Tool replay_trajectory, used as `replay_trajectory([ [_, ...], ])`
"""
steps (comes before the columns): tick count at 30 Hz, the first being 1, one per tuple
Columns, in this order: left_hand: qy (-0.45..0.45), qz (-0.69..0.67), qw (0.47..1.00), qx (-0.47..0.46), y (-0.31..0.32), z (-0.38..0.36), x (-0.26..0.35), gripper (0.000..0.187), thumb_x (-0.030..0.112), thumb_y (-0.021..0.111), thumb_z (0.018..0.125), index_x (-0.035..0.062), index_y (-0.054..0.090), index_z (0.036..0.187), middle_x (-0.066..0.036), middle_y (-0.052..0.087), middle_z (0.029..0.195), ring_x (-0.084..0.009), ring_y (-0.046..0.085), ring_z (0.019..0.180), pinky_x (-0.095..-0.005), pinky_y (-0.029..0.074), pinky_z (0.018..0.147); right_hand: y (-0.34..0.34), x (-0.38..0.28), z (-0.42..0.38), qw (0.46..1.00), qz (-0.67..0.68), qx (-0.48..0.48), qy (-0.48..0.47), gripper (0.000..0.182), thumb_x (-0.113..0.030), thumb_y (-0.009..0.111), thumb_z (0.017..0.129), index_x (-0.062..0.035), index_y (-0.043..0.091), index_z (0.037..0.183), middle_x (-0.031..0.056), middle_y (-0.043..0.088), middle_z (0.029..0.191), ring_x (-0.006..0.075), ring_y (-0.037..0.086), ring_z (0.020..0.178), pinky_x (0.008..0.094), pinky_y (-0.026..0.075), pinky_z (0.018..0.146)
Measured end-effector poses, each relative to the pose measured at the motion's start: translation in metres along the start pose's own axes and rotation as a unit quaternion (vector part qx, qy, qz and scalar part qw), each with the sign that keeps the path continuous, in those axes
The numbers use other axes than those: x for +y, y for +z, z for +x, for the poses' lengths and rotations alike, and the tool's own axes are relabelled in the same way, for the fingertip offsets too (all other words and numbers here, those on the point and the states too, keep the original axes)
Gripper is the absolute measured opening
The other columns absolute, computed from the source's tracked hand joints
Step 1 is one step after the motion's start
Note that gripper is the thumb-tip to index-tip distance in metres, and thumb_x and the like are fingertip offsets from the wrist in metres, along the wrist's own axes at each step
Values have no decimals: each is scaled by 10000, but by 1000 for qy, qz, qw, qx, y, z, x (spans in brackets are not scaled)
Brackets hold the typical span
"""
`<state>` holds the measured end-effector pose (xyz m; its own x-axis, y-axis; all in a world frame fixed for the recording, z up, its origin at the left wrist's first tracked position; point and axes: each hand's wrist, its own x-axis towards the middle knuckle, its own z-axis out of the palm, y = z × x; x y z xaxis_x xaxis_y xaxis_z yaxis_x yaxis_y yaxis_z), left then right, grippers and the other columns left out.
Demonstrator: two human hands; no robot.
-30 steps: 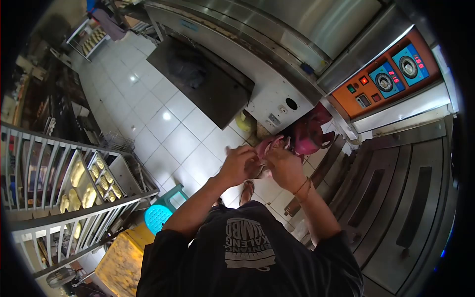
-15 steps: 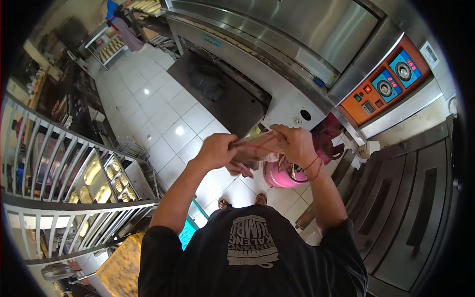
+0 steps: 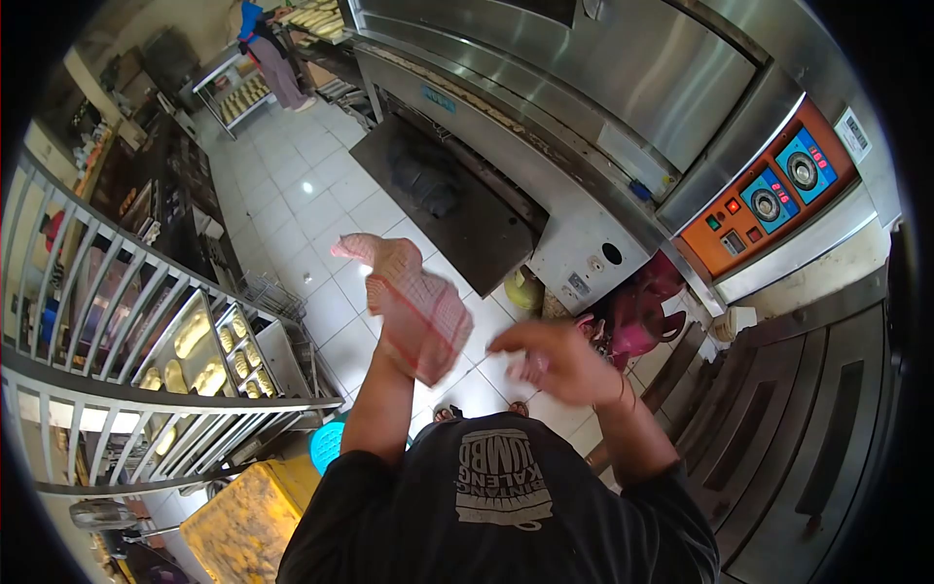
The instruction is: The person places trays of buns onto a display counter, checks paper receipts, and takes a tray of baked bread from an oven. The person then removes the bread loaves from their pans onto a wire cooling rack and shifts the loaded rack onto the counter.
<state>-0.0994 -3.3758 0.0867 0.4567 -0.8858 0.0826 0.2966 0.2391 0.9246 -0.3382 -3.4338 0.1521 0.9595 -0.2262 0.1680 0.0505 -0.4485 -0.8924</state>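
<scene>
A checked cloth, pale with red stripes [image 3: 423,311], covers my left hand [image 3: 392,352] almost entirely and sticks up beyond it. Only skin near the wrist shows, so the fingers under the cloth are hidden. To its right, apart from the cloth, my right hand [image 3: 564,365] is blurred by motion. Its forefinger points left, and a small pinkish patch shows below it, too smeared to identify.
An oven [image 3: 623,78] with an orange control panel [image 3: 769,204] stands ahead and right. A rack [image 3: 126,404] holds trays of dough at left. A pink gas cylinder [image 3: 637,316], a dark low platform [image 3: 477,238] and a distant person [image 3: 272,58] are visible.
My hands have moved apart. The cloth, earlier stretched between both, has gone left with my left hand and now covers it. The view has shifted slightly.
</scene>
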Motion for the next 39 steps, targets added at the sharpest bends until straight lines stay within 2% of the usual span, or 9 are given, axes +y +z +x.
replay_trajectory([
  [3,40,-163,986,-22,29,18,24,291,221,640,713,35,598,932,-96,584,876,-196,523,732,-316,429,689,-18,30,33,844,497,189,-65,683,-599,479,950,-12,535,1295,163,605,1221,297,596,1079,415,449,949],
  [8,105,-251,960,-62,106,-4,18,415,287,648,696,32,538,1005,-93,537,964,-198,492,816,-315,395,750,-27,35,69,718,646,207,-155,867,-727,362,919,17,467,1352,193,538,1319,320,510,1233,451,369,1057],
  [11,123,-270,953,-65,125,-17,11,492,327,653,686,31,502,1049,-91,509,1016,-199,473,867,-315,374,786,12,30,76,928,117,330,-128,955,-743,473,869,26,357,1424,208,403,1442,343,361,1372,465,315,1100],
  [18,151,-285,944,-67,124,-40,12,673,420,664,663,28,418,1151,-86,444,1138,-201,429,986,-314,326,871,20,-18,52,939,-203,252,-117,1217,-805,634,702,46,242,1480,210,252,1541,359,196,1456,451,187,1171],
  [21,149,-299,940,-71,125,-35,11,751,459,669,653,26,382,1195,-85,416,1190,-202,410,1037,-314,306,907,4,-23,51,963,25,233,-131,1215,-821,570,738,64,213,1489,219,235,1560,381,201,1455,449,172,1182],
  [23,149,-306,938,-72,125,-33,11,803,486,672,647,25,358,1224,-83,397,1225,-203,398,1071,-314,292,931,0,-26,55,818,497,217,-192,1253,-852,513,737,78,170,1504,238,217,1572,365,207,1457,426,162,1185],
  [29,154,-322,931,-72,123,-31,11,960,565,682,627,23,286,1312,-80,341,1330,-206,360,1173,-313,251,1004,1,-7,57,805,527,230,-148,1258,-863,475,743,71,137,1516,232,223,1576,333,224,1454,396,156,1182],
  [34,153,-337,926,-67,121,-25,9,1091,631,690,610,20,226,1386,-76,294,1417,-207,329,1258,-313,217,1064,26,22,59,908,277,315,14,1178,-726,593,804,44,79,1533,184,217,1589,322,214,1455,414,149,1189],
  [39,160,-374,912,-54,118,-20,4,1222,697,698,594,18,166,1459,-73,247,1504,-209,298,1342,-312,182,1125,43,19,53,954,15,292,-66,1306,-836,580,706,66,105,1522,175,208,1596,313,266,1432,386,178,1171],
])
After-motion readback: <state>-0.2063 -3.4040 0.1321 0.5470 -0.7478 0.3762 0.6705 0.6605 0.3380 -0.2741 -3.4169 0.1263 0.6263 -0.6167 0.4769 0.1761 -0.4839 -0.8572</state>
